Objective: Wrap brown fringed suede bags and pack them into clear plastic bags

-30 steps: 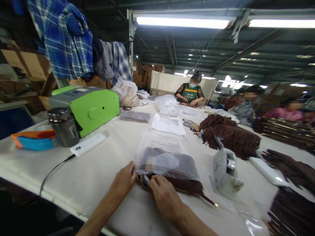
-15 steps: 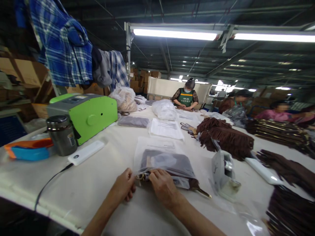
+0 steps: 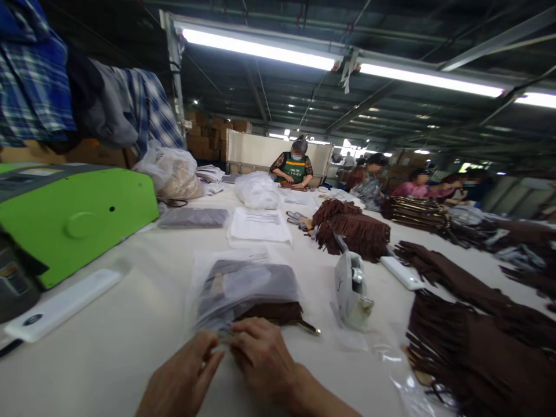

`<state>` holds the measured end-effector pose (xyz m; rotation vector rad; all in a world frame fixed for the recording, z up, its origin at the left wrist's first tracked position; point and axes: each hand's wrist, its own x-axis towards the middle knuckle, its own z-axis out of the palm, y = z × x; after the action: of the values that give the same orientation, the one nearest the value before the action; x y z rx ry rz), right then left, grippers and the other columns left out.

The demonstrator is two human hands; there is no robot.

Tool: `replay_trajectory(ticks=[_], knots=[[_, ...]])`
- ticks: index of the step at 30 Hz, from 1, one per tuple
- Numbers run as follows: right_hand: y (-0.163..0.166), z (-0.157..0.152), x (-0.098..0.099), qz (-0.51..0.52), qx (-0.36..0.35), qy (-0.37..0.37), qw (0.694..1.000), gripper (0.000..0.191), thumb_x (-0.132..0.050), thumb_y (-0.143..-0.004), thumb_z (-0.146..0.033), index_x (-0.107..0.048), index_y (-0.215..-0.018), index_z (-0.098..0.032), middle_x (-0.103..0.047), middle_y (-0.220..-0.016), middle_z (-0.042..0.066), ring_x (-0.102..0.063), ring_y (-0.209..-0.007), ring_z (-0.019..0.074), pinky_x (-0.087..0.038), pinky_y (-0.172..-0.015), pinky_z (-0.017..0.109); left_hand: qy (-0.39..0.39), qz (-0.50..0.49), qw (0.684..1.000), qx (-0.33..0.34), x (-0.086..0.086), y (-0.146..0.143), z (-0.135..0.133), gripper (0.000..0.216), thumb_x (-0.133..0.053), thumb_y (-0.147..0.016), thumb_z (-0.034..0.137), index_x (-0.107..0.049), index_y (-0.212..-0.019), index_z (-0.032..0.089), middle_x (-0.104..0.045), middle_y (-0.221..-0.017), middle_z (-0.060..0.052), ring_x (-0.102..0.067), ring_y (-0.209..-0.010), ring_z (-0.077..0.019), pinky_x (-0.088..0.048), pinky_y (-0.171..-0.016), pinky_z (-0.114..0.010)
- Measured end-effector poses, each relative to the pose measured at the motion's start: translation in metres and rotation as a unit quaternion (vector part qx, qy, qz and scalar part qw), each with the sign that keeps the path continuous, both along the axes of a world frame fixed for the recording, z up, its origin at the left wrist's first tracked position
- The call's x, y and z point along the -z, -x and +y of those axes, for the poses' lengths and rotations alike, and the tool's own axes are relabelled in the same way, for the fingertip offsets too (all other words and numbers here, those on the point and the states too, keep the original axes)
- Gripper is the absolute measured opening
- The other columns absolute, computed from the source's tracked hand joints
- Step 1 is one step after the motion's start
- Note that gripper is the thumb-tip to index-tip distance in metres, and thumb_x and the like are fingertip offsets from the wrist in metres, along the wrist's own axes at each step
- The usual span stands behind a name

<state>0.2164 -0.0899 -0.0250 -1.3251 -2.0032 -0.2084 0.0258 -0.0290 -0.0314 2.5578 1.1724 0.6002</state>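
A brown pouch point(image 3: 273, 313) with a gold zip end at its right lies in front of me, partly covered by greyish translucent plastic wrap point(image 3: 256, 289). Under it shows a clear printed bag point(image 3: 191, 289). My left hand point(image 3: 185, 370) is closed at the wrap's near left corner, thumb against fingers. Close beside it, my right hand point(image 3: 260, 359) pinches the same corner with curled fingers. The fingertips almost meet, and motion blurs what lies between them.
A tape dispenser point(image 3: 353, 289) stands to the right, near brown fringed pieces point(image 3: 482, 347) and a fringed pile point(image 3: 356, 229). At left are a green machine point(image 3: 82, 214), a dark flask point(image 3: 15, 278) and a white device point(image 3: 65, 304). Co-workers sit across the table.
The view has swung right and closer. Both hands have come together at the wrap's near left corner; my right hand has left the pouch's front edge. The wrap now hangs further over the left side.
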Motion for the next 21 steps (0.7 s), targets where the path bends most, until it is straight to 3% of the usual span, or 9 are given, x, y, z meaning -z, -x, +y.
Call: replay_trajectory(ticks=[3,6,8,12,16,21], knots=[[-0.059,-0.034,-0.005,0.124,0.104,0.025,0.987,0.018,-0.049,-0.089,-0.015,-0.065,-0.093,-0.022,-0.068,-0.101,0.006,-0.061,-0.099,0.0184,-0.049,-0.089,0.034,-0.142,-0.028,0.969,0.199,0.013,-0.053,-0.012,0.025,-0.043,-0.088,0.012,-0.058,-0.103,0.025,-0.07,-0.102,-0.003,-0.067,-0.092,-0.0185,-0.051,-0.08,-0.028],[-0.118,-0.04,-0.005,0.23,0.242,0.114,0.936,0.028,-0.054,-0.077,-0.012,-0.065,-0.102,-0.019,-0.067,-0.107,0.01,-0.062,-0.097,0.0229,-0.049,-0.089,0.039,-0.227,-0.016,0.937,0.265,0.017,-0.097,-0.007,0.038,-0.044,-0.085,0.004,-0.056,-0.117,0.02,-0.067,-0.119,-0.008,-0.063,-0.107,-0.0237,-0.051,-0.09,-0.037],[-0.142,-0.032,-0.001,0.268,0.273,0.152,0.911,0.035,-0.057,-0.07,-0.012,-0.066,-0.103,-0.017,-0.069,-0.1,0.009,-0.065,-0.082,0.0211,-0.052,-0.081,0.037,-0.234,-0.008,0.93,0.283,0.015,-0.117,0.002,0.04,-0.048,-0.085,0.004,-0.055,-0.12,0.02,-0.065,-0.122,-0.009,-0.061,-0.111,-0.0259,-0.05,-0.092,-0.041],[-0.147,-0.009,0.005,0.341,0.264,0.206,0.879,0.009,-0.058,-0.074,-0.021,-0.066,-0.076,-0.019,-0.069,-0.069,0.0,-0.063,-0.062,0.0159,-0.05,-0.06,0.026,-0.222,0.0,0.934,0.282,0.008,-0.144,0.013,0.042,-0.058,-0.083,0.009,-0.053,-0.123,0.019,-0.062,-0.127,-0.011,-0.058,-0.114,-0.0271,-0.048,-0.096,-0.045],[-0.135,-0.002,0.008,0.422,0.243,0.244,0.838,0.019,-0.053,-0.079,-0.037,-0.057,-0.071,-0.02,-0.062,-0.057,-0.003,-0.056,-0.046,0.0128,-0.042,-0.041,0.021,-0.208,-0.002,0.935,0.285,0.003,-0.17,0.01,0.041,-0.067,-0.082,0.02,-0.054,-0.12,0.021,-0.061,-0.125,-0.008,-0.058,-0.113,-0.0233,-0.047,-0.097,-0.039],[-0.14,-0.009,0.013,0.489,0.213,0.294,0.793,0.03,-0.052,-0.075,-0.053,-0.047,-0.074,-0.023,-0.055,-0.045,-0.007,-0.046,-0.032,0.0116,-0.033,-0.03,0.021,-0.203,0.0,0.941,0.27,0.005,-0.19,0.006,0.01,-0.064,-0.088,0.029,-0.063,-0.097,0.025,-0.066,-0.108,-0.003,-0.061,-0.102,-0.0199,-0.047,-0.09,-0.035]])
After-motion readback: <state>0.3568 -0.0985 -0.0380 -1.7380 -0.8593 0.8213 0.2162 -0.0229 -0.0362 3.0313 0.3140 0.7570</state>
